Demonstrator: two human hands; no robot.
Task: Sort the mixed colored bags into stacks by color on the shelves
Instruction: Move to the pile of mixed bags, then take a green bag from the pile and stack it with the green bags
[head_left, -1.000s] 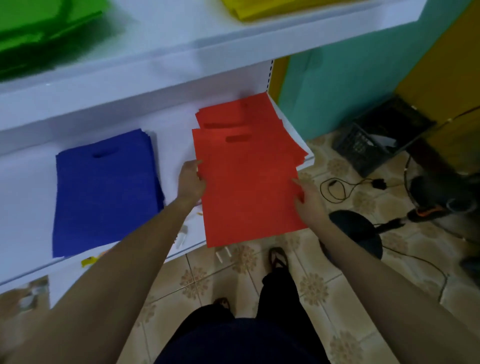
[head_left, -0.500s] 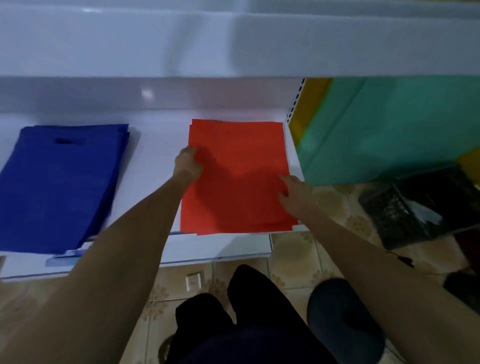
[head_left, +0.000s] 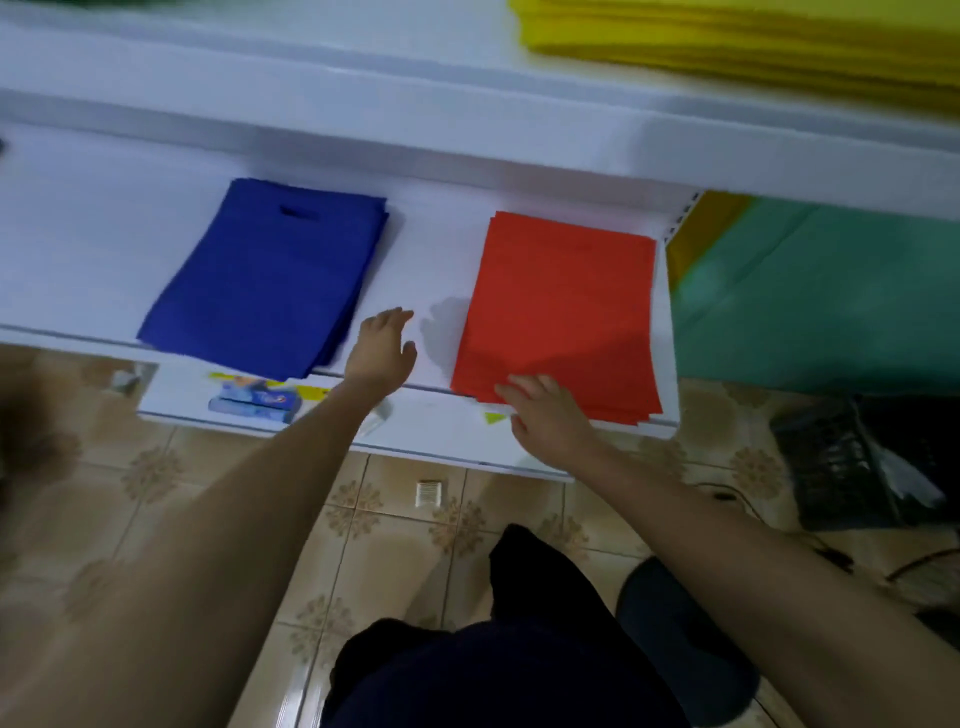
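Well left of the red stack (head_left: 561, 312), on the same shelf (head_left: 431, 244), lies the blue stack (head_left: 265, 280). Its handle cut-outs face the back and its edges are roughly squared, so that colour looks settled. Just left of the red stack the left hand (head_left: 382, 345) hangs over bare shelf with its fingers loose and spread, grasping nothing. It seems to have no job at the stack's side edge just now. The red stack itself lies flat at the shelf's right end, its near edge at the lip, where a few lower bags stick out slightly. The right hand (head_left: 545, 415) rests on the red stack's near left corner, fingers laid out flat rather than pinching, probably to press the bags down and even them up. Above the red stack, on the upper shelf, sits the yellow stack (head_left: 753, 41), kept apart by colour.
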